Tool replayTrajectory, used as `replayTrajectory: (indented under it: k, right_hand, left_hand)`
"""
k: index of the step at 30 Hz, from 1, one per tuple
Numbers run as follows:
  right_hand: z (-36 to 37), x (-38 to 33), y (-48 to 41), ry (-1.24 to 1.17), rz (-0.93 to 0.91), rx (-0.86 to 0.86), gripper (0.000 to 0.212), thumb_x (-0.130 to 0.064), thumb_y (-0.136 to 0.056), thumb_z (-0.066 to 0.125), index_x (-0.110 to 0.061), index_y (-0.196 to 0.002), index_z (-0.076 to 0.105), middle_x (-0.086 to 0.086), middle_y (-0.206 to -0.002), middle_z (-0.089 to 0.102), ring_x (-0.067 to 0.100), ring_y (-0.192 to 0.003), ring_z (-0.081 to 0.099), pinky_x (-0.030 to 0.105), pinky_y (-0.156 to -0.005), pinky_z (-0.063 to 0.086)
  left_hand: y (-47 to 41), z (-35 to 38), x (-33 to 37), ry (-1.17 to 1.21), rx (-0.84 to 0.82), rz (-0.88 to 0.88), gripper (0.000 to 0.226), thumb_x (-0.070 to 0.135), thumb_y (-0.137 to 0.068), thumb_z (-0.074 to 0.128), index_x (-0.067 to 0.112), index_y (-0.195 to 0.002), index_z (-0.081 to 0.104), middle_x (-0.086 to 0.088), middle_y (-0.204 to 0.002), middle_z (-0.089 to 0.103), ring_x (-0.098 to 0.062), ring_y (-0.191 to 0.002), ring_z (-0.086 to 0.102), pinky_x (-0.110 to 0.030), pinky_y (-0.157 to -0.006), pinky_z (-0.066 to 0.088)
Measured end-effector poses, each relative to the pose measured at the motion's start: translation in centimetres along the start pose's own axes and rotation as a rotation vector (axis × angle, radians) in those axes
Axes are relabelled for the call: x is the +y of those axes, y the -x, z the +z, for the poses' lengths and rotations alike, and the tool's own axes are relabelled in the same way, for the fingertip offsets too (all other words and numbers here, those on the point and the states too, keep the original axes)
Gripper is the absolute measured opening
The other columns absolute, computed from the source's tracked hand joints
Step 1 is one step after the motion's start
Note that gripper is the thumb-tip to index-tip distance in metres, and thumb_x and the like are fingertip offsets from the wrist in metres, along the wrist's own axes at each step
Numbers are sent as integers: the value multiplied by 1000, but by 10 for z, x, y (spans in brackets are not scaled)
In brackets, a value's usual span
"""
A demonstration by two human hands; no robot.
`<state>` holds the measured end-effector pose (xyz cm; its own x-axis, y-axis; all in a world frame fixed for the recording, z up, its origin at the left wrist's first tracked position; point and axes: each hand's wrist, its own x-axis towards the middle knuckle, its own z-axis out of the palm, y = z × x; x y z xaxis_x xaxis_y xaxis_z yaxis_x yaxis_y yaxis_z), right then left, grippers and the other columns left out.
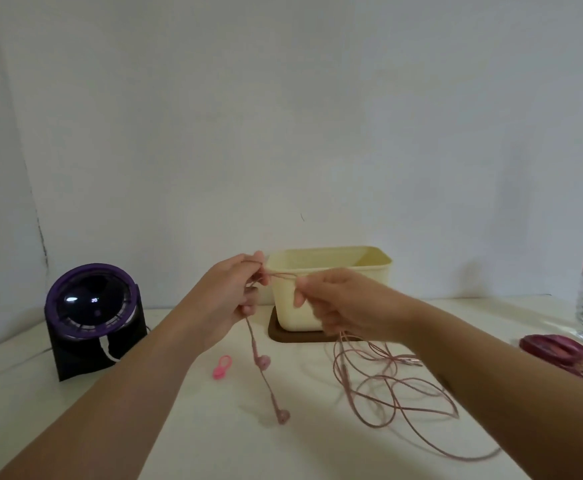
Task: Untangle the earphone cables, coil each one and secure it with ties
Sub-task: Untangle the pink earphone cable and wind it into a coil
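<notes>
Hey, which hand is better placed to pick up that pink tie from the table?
Probably the left hand: the tie lies on its side, just left of the hanging earbuds. The right hand would have to cross the cable both hands pinch.

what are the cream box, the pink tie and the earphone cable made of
Cream box: likely matte plastic, smooth moulded walls with a rounded rim.
Pink tie: probably silicone or plastic, a bright moulded loop.
Earphone cable: looks rubber-coated, thin, limp, dull pink.
</notes>
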<state>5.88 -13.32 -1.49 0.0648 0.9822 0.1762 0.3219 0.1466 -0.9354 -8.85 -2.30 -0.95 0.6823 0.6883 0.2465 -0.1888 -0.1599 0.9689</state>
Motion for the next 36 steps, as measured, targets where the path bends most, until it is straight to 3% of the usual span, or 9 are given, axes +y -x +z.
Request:
replayTrajectory:
  k: [3,6,17,23,25,29,32,34,36]
  right_hand:
    - [-16,-8,1,-55,-47,129,34,-25,-101,39,-11,-77,59,-8,-50,23,7,-45,18,18,-44,21]
    - [-22,-13,0,-13,-74,229,33,-26,-101,39,-10,-79,59,-9,-47,24,8,-44,19,19,-45,20]
    - [-53,-31,10,160,-110,617,32,-30,-98,47,-11,-83,68,-14,-41,34,8,-43,26,21,-49,27]
    - [-50,-35,9,303,-187,716,31,-36,-94,52,-19,-75,70,-4,-57,42,1,-38,35,24,-55,32]
    - [-50,-40,12,310,-208,707,31,-35,-95,52,-19,-76,69,-1,-58,42,-1,-38,38,24,-56,32]
    - [-41,-50,17,454,-197,519,29,-34,-96,50,-19,-82,71,-12,-49,44,0,-39,41,9,-46,30]
    - [-24,-54,15,609,-201,323,29,-36,-95,52,-21,-80,72,-7,-52,41,6,-43,34,11,-45,29]
    - [-12,-54,11,714,-206,227,30,-36,-94,53,-19,-74,69,-8,-53,43,5,-44,33,12,-44,28]
    - [-5,-54,9,741,-217,187,34,-34,-94,53,-13,-70,64,-8,-52,43,4,-43,32,12,-43,28]
  left_hand:
    - [5,-11,-5,51,-185,-58,11,13,-94,47,11,-97,57,1,-76,51,-5,-44,35,-17,-47,35]
    - [7,-11,-10,201,-356,-127,33,9,-81,52,5,-114,59,-1,-76,55,-9,-51,47,-22,-52,48]
    - [-3,-38,-21,164,-59,-142,19,8,-96,36,10,-88,53,3,-54,40,-20,-53,58,-22,-39,38]
    - [-5,-47,-33,-659,-38,4,44,57,-84,56,19,-63,54,9,-51,59,-17,-81,64,-27,-62,40]
    - [-4,-53,-37,-790,-19,36,52,72,-74,54,23,-56,50,14,-56,58,-10,-75,63,-25,-67,39]
    - [-3,-49,-39,-791,-110,14,11,41,-84,65,34,-91,59,22,-85,61,2,-86,57,-19,-78,41]
    - [3,-24,-26,-687,-207,86,58,54,-70,70,45,-121,44,29,-120,51,12,-116,45,-18,-95,37]
    - [8,-3,-12,-515,-246,159,62,53,-71,68,42,-127,44,27,-121,56,11,-117,48,-20,-98,39]
    - [11,12,-2,-402,-309,237,34,36,-87,63,33,-120,55,18,-107,66,2,-101,61,-23,-97,45]
